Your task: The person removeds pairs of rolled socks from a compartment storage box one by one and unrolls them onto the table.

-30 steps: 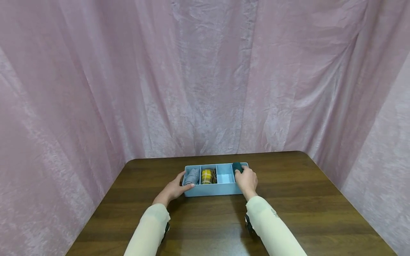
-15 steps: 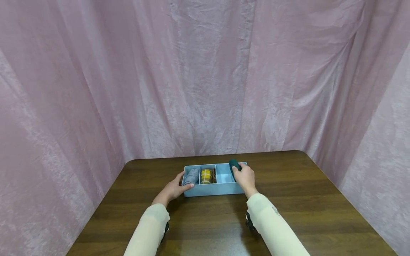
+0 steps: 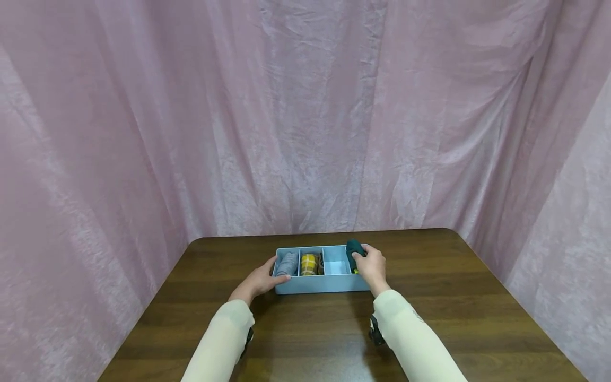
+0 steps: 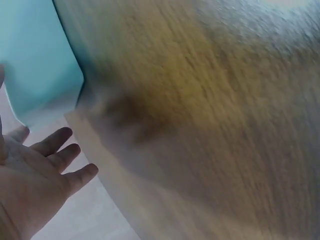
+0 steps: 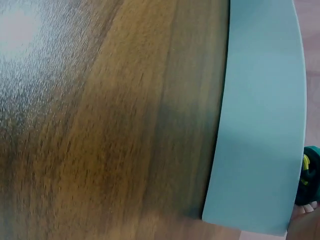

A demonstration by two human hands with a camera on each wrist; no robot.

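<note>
A light blue box (image 3: 315,285) with a row of compartments stands on the table. My right hand (image 3: 372,265) pinches a rolled dark green sock (image 3: 353,247) between thumb and fingers, over the rightmost compartment. The sock tilts, its top above the back rim, with yellow (image 3: 355,270) at its lower end. In the right wrist view the green sock (image 5: 312,175) shows beyond the box wall. My left hand (image 3: 259,282) rests around the box's left end, thumb on the front rim; the left wrist view shows its fingers (image 4: 62,157) straight and spread.
A grey rolled sock (image 3: 287,263) lies in the leftmost compartment. Beside it sits a yellow plaid roll (image 3: 309,263) with a brown one. The third compartment (image 3: 336,267) shows its bare floor. A pink curtain (image 3: 305,132) hangs behind the wooden table (image 3: 453,297).
My right hand has raised the green sock's top above the back rim, tilted it left, then moved slightly back right. Yellow on the sock now shows. The left hand stays at the box's end.
</note>
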